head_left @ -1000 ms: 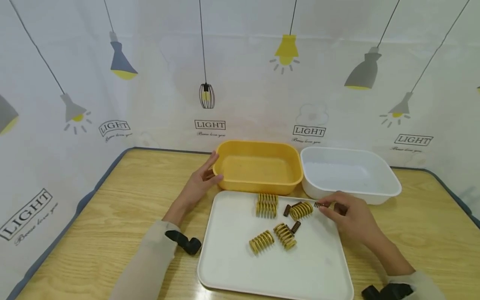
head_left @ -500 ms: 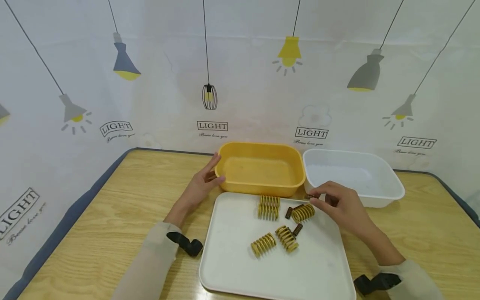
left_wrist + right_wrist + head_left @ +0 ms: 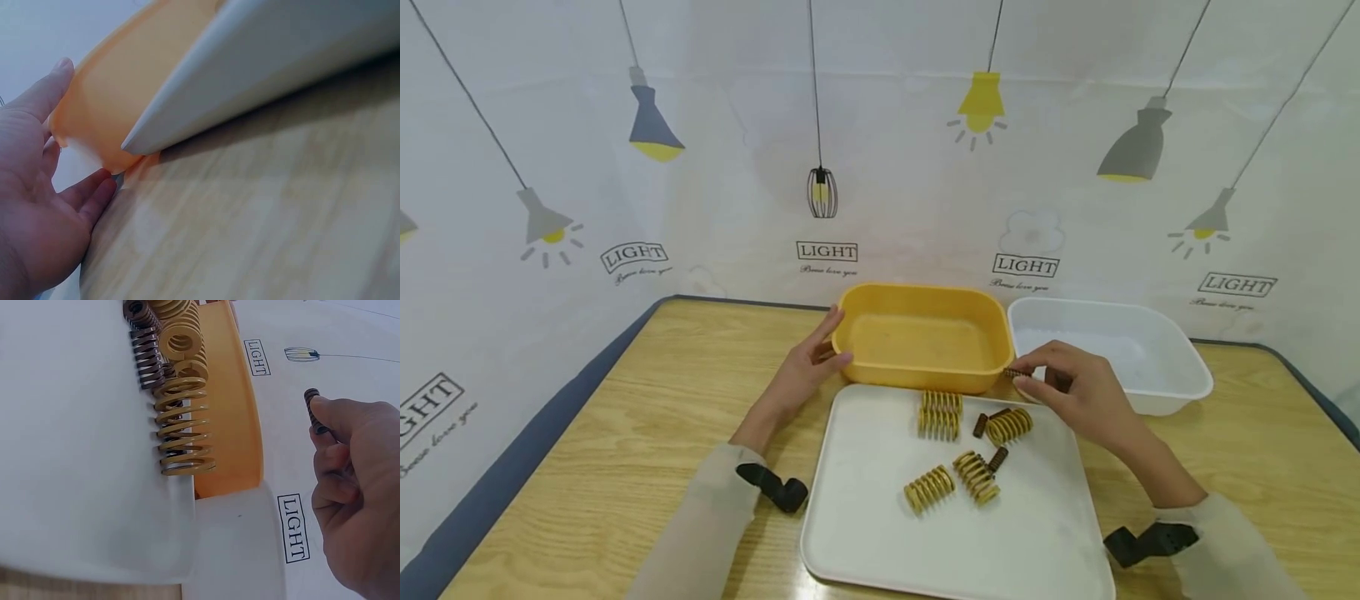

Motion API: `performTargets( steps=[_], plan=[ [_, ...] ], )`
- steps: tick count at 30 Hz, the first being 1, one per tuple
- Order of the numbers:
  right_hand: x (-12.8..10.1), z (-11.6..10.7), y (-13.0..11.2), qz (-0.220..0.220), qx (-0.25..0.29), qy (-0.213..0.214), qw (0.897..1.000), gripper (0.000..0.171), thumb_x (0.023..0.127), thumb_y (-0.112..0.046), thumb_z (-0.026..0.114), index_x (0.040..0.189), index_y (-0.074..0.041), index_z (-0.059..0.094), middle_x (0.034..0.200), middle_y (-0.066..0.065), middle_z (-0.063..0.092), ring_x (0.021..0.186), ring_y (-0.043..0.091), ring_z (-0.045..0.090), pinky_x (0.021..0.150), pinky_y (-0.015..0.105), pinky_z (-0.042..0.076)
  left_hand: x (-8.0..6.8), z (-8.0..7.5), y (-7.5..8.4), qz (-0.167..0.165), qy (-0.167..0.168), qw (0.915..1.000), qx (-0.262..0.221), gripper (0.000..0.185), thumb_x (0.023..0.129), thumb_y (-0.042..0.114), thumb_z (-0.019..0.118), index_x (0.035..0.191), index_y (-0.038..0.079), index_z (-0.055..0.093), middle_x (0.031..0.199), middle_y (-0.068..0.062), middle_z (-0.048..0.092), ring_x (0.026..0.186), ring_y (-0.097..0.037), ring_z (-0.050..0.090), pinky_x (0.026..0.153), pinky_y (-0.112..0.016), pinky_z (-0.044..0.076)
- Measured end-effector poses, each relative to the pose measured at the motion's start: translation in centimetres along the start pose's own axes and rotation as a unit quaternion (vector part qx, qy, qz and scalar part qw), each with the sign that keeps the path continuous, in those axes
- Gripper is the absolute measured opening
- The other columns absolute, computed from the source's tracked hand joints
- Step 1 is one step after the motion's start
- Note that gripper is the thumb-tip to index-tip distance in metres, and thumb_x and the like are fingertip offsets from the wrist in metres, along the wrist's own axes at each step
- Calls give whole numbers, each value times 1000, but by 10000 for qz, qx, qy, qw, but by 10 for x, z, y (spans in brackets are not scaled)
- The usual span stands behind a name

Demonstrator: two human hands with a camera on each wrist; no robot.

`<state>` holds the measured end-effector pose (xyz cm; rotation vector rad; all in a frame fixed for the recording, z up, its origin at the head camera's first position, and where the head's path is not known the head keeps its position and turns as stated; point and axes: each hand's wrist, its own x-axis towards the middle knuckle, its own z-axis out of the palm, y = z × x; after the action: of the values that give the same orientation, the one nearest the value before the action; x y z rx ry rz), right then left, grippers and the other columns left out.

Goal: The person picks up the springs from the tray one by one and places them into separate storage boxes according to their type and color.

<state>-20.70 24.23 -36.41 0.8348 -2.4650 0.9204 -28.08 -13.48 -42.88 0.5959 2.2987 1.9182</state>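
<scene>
In the head view my right hand [image 3: 1078, 392] pinches a small dark brown spring [image 3: 1017, 373] between thumb and fingertips. It is held above the gap between the yellow bin [image 3: 917, 379] and the white bin [image 3: 1176, 398]. The right wrist view shows the same small spring [image 3: 315, 411] upright at the fingertips. My left hand [image 3: 801, 371] touches the yellow bin's left end, fingers spread fairly straight. On the white tray [image 3: 955, 546] lie several large yellow springs [image 3: 930, 488], with small brown springs [image 3: 997, 459] among them, some partly hidden.
Both bins stand side by side behind the tray, against a wall sheet [image 3: 910, 183] printed with lamps. The tray lies on a wooden table [image 3: 625, 417]. A black wrist mount [image 3: 775, 487] sits on the left sleeve, another [image 3: 1150, 543] on the right.
My right hand has moved left and away from me with the small brown spring, from the tray's far right corner toward the yellow bin. The left hand stays against that bin.
</scene>
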Motion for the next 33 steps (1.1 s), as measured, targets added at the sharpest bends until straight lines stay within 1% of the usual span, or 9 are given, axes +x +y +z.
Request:
performTargets(
  steps=[4, 9, 12, 16, 22, 27, 33],
  plan=[
    [6, 1, -1, 34, -60, -26, 10000, 20, 83, -7, 75, 100, -19, 73, 85, -13, 61, 55, 4, 42, 45, 19, 35, 1, 0, 1, 48, -17, 10000, -55, 69, 94, 24, 63, 153, 17, 27, 160, 6, 8, 134, -31, 36, 107, -40, 33],
    [19, 4, -3, 38, 21, -56, 10000, 18, 84, -10, 75, 99, -19, 74, 85, -12, 60, 55, 6, 42, 45, 20, 35, 1, 1, 2, 33, -14, 9999, -144, 69, 94, 22, 63, 153, 17, 26, 160, 6, 7, 134, -33, 35, 107, -42, 33],
    [26, 7, -4, 69, 189, -102, 9997, 17, 85, -12, 74, 100, -20, 73, 86, -12, 60, 54, 6, 43, 45, 20, 35, 1, 1, 2, -18, -2, 9999, -150, 69, 94, 24, 63, 153, 20, 27, 160, 7, 7, 134, -31, 35, 107, -40, 33],
    [35, 12, -3, 139, 340, -188, 9991, 15, 87, -14, 72, 101, -20, 73, 87, -11, 60, 53, 8, 44, 44, 21, 37, 1, 2, 3, -28, 9, 9999, -156, 69, 94, 25, 63, 153, 20, 27, 160, 8, 8, 134, -30, 36, 107, -39, 34],
    [48, 22, -6, 433, 372, -297, 9979, 13, 90, -20, 69, 102, -19, 73, 84, -6, 58, 55, 12, 44, 46, 24, 37, 0, 2, 2, -5, -13, 9999, -163, 70, 93, 26, 64, 153, 18, 27, 159, 10, 9, 134, -30, 35, 106, -39, 35],
    [60, 31, -8, 601, 503, -417, 9961, 15, 90, -22, 68, 104, -19, 74, 90, -5, 61, 56, 15, 45, 47, 25, 38, -1, 1, 2, -2, 0, 10000, -97, 70, 93, 26, 64, 152, 18, 27, 159, 11, 9, 134, -30, 36, 106, -39, 35],
    [73, 42, -9, 665, 589, -520, 9947, 15, 91, -21, 68, 104, -17, 74, 92, -2, 64, 51, 15, 43, 44, 26, 36, -2, 0, 3, -117, -12, 9999, -35, 69, 93, 27, 64, 152, 24, 28, 157, 18, 10, 133, -25, 37, 106, -37, 35]
  ],
)
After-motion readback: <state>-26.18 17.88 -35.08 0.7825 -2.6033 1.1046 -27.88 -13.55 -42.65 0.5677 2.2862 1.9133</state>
